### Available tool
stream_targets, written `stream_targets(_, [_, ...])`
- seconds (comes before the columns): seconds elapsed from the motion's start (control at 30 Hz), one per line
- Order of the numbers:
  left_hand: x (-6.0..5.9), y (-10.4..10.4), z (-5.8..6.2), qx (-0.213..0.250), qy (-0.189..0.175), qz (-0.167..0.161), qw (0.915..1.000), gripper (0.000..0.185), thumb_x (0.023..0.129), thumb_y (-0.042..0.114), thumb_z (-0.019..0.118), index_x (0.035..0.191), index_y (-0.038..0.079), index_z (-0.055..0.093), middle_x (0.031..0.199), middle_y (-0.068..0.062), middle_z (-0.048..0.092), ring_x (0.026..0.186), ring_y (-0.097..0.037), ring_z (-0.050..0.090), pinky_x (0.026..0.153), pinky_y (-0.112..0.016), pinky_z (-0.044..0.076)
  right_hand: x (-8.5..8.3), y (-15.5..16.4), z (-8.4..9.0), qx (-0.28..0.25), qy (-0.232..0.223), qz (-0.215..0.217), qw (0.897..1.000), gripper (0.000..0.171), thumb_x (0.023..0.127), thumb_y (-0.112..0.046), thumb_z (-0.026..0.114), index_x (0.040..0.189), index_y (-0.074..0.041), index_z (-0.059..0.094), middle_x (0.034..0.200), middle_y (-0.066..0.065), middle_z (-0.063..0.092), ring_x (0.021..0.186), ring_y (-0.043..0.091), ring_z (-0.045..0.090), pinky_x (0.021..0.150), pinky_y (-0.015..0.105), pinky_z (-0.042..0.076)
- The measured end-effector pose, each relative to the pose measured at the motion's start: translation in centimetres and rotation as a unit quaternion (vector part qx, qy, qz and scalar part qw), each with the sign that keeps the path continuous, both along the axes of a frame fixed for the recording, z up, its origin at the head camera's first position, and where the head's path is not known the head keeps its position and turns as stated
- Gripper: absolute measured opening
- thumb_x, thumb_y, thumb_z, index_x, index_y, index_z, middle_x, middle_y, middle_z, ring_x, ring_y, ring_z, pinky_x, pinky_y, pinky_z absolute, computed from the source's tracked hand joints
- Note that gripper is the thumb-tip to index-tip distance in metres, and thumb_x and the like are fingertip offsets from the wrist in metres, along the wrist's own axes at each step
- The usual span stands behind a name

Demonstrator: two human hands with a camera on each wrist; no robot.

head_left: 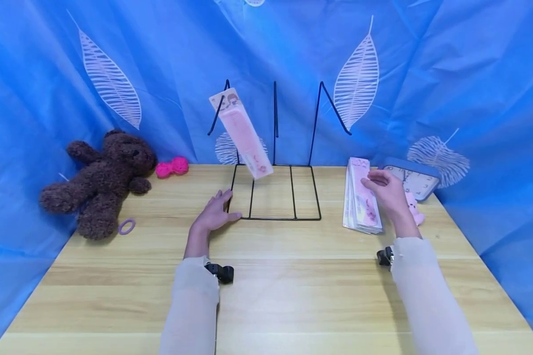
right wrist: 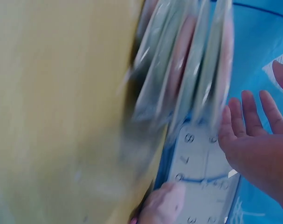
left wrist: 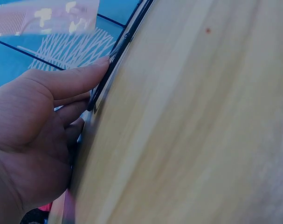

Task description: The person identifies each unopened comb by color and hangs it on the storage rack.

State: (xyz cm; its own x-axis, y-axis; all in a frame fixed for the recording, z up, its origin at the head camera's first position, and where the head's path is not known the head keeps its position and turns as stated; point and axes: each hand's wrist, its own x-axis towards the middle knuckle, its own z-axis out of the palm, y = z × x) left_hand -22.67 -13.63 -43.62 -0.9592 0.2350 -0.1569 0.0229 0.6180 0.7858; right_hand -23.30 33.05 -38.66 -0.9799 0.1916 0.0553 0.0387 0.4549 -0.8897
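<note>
A black wire rack [head_left: 284, 218] stands at the middle back of the wooden table [head_left: 293, 296]. One pink packaged comb [head_left: 242, 135] leans in its left slot. My left hand [head_left: 215, 213] lies flat on the table, its straight fingers [left wrist: 80, 77] touching the rack's base wire [left wrist: 122, 51] at the front left corner. A stack of pink comb packages [head_left: 363, 213] lies to the right of the rack. My right hand [head_left: 386, 192] hovers over the stack's far end. In the right wrist view its fingers [right wrist: 251, 114] are spread and hold nothing, beside the stack [right wrist: 188, 70].
A blue clock [head_left: 419, 182] lies flat at the back right, a small pink figure [head_left: 415, 211] beside it. At the left sit a brown teddy bear [head_left: 102, 182], a pink bow [head_left: 172, 167] and a purple hair ring [head_left: 126, 227]. Blue leaf-print cloth surrounds the table.
</note>
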Motion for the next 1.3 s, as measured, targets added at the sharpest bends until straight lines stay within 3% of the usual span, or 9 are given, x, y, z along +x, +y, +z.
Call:
stream_targets(0.23, [-0.1, -0.1, 0.2, 0.002, -0.002, 0.001, 1.0000, 0.085, 0.094, 0.025, 0.072, 0.161, 0.006, 0.023, 0.168, -0.021, 0.001, 0.152, -0.044, -0.005, 0.121, -0.060, 0.003, 0.0, 1.8, -0.8, 0.036, -0.071, -0.001, 0.997, 0.084, 0.092, -0.051, 0.071, 0.153, -0.003, 0.039, 0.155, 0.022, 0.041, 0.141, 0.041, 0.037, 0.116, 0.056, 0.031])
stream_targets(0.4, [-0.2, -0.1, 0.2, -0.002, -0.002, 0.000, 1.0000, 0.085, 0.094, 0.026, 0.072, 0.161, 0.006, 0.024, 0.168, -0.021, 0.002, 0.153, -0.044, -0.004, 0.121, -0.060, 0.003, -0.1, 2.1, -1.3, 0.036, -0.110, 0.016, 0.993, 0.090, 0.091, -0.049, 0.072, 0.158, -0.004, 0.031, 0.161, 0.023, 0.030, 0.146, 0.045, 0.028, 0.118, 0.059, 0.024])
stream_targets(0.6, [-0.2, -0.1, 0.0, -0.002, 0.000, -0.004, 1.0000, 0.085, 0.094, 0.025, 0.072, 0.161, 0.006, 0.023, 0.168, -0.021, 0.003, 0.153, -0.044, -0.004, 0.122, -0.060, 0.002, -0.2, 2.3, -1.8, 0.017, -0.128, -0.006, 0.992, 0.086, 0.091, -0.029, 0.077, 0.157, -0.001, 0.030, 0.159, 0.025, 0.033, 0.143, 0.044, 0.033, 0.117, 0.053, 0.031])
stream_targets(0.77, [-0.1, -0.1, 0.1, 0.005, -0.001, -0.001, 1.0000, 0.085, 0.094, 0.024, 0.072, 0.161, 0.005, 0.023, 0.168, -0.021, 0.002, 0.152, -0.044, -0.005, 0.121, -0.061, 0.001, -0.1, 2.2, -1.8, 0.019, -0.140, -0.035, 0.989, 0.076, 0.090, -0.014, 0.076, 0.153, 0.003, 0.036, 0.148, 0.029, 0.044, 0.128, 0.040, 0.047, 0.102, 0.039, 0.047])
stream_targets(0.9, [0.0, -0.1, 0.1, 0.006, -0.005, 0.006, 1.0000, 0.085, 0.093, 0.024, 0.073, 0.161, 0.006, 0.024, 0.168, -0.020, 0.002, 0.153, -0.043, -0.004, 0.121, -0.060, 0.002, 0.1, 2.0, -1.7, 0.015, -0.153, -0.057, 0.987, 0.072, 0.092, -0.013, 0.075, 0.152, 0.003, 0.038, 0.141, 0.028, 0.050, 0.119, 0.033, 0.053, 0.087, 0.027, 0.051])
stream_targets(1.3, [0.0, -0.1, 0.2, 0.001, -0.002, 0.002, 1.0000, 0.086, 0.093, 0.025, 0.072, 0.161, 0.006, 0.023, 0.168, -0.021, 0.002, 0.153, -0.043, -0.004, 0.122, -0.059, 0.002, 0.2, 2.1, -0.9, 0.034, -0.150, -0.068, 0.986, 0.063, 0.096, -0.024, 0.069, 0.150, -0.002, 0.046, 0.144, 0.024, 0.048, 0.108, 0.027, 0.055, 0.071, 0.020, 0.051])
